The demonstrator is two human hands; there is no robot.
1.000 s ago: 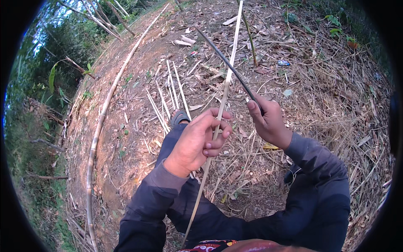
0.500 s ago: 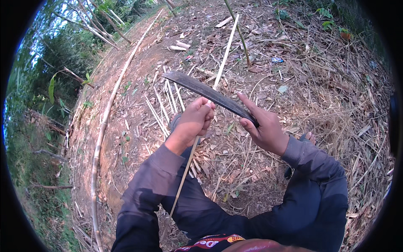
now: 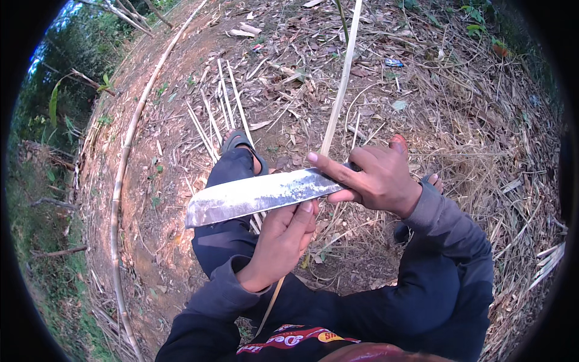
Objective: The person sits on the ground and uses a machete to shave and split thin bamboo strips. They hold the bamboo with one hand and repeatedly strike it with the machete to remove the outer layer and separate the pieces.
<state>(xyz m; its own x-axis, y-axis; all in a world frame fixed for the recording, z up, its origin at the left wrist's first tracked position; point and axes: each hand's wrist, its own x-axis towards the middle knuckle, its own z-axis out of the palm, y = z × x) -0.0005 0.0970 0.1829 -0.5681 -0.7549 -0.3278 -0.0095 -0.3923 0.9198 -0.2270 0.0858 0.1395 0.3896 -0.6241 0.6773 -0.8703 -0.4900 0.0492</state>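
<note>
My right hand [image 3: 386, 179] is closed on the handle end of a machete [image 3: 253, 196], its index finger stretched along the blade. The broad, worn metal blade lies flat to view, its tip pointing left over my left knee. Below the blade my left hand [image 3: 282, 244] is closed around a long pale bamboo strip [image 3: 342, 84], thumb pressed near the lower edge. The strip runs from the top of the view down behind the machete, and its thin tail comes out below my left hand toward my lap. Where blade and strip cross, I cannot tell whether they touch.
A long bamboo pole [image 3: 125, 157] lies along the left. Several split strips [image 3: 226, 90] lie beyond my sandalled left foot [image 3: 239, 142]. More cut pieces [image 3: 549, 260] are at the far right. A thin green stem [image 3: 342, 21] rises ahead, among dry leaves and a blue wrapper [image 3: 394, 62].
The machete has turned from nearly edge-on to flat, and its tip has swung down and left. My left hand has come closer to my body, now below the blade.
</note>
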